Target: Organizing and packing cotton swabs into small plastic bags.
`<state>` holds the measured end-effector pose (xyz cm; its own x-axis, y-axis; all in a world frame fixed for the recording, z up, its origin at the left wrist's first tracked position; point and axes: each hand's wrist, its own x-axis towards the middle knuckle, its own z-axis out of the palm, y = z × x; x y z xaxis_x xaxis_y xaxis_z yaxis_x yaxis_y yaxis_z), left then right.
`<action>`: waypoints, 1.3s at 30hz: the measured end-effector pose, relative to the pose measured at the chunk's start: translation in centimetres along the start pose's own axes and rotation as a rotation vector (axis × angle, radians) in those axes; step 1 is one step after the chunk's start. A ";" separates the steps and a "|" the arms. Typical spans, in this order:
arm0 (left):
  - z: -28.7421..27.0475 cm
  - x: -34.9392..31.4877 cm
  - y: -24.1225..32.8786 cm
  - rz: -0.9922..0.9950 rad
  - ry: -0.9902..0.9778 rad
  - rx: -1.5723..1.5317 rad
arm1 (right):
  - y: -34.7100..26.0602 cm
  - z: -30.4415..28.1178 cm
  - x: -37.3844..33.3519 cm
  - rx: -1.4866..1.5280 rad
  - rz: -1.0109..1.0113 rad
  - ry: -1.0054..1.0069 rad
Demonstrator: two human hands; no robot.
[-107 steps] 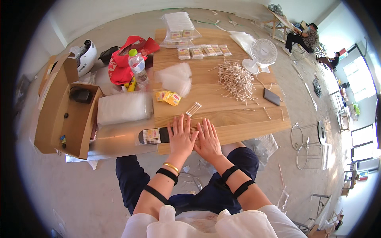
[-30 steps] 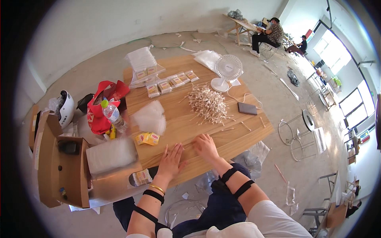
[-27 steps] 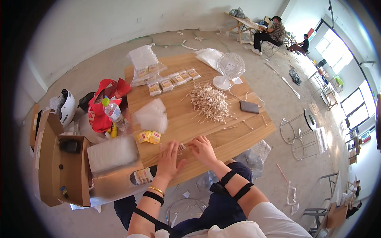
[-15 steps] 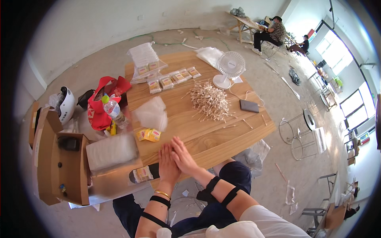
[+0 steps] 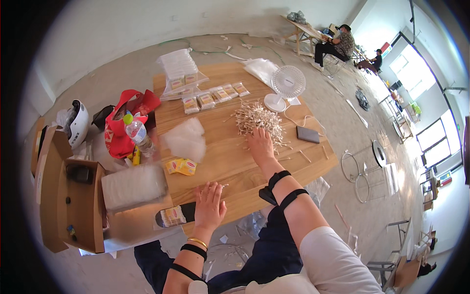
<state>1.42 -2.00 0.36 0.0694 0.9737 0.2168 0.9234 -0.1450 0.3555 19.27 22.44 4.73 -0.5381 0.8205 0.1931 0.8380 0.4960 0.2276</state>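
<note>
My left hand (image 5: 209, 206) lies palm down at the table's near edge, its fingers stretched out. A white swab tip (image 5: 225, 185) shows beside its fingertips; what is under the palm is hidden. With fingers extended, my right hand (image 5: 261, 147) reaches onto the near side of a loose heap of cotton swabs (image 5: 254, 117). Its fingertips touch the swabs. Left of my left hand, a filled pack of cotton swabs (image 5: 173, 216) rests on a dark strip (image 5: 188, 211). Small yellow printed cards (image 5: 181, 166) and clear plastic bags (image 5: 185, 139) lie farther up the table.
Filled packs (image 5: 215, 96) line the back, near a bag stack (image 5: 178, 71). A white fan (image 5: 288, 82) and a grey power bank (image 5: 307, 134) stand right of the heap. At left are a bottle (image 5: 138, 133), red bag (image 5: 120, 132), helmet (image 5: 79, 125) and cardboard box (image 5: 71, 206).
My hands, together at the near edge before, have parted. The right one has moved forward to the swab heap; the left stays near the edge, its fingers now more spread.
</note>
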 end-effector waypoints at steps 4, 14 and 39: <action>0.3 -0.1 0.0 -0.002 0.049 -0.049 | -1.1 0.3 0.3 0.001 -0.075 0.033; -0.2 0.2 0.9 -0.208 0.121 0.045 | -10.9 -1.3 -5.3 0.676 -0.081 -0.022; -0.5 0.3 0.8 -0.227 0.089 0.017 | -7.4 2.1 -3.0 0.888 0.045 -0.091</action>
<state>1.97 -1.86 1.13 -0.1737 0.9615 0.2129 0.9179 0.0797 0.3888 14.84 16.94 0.45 -0.5257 0.8449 0.0993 0.6394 0.4694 -0.6090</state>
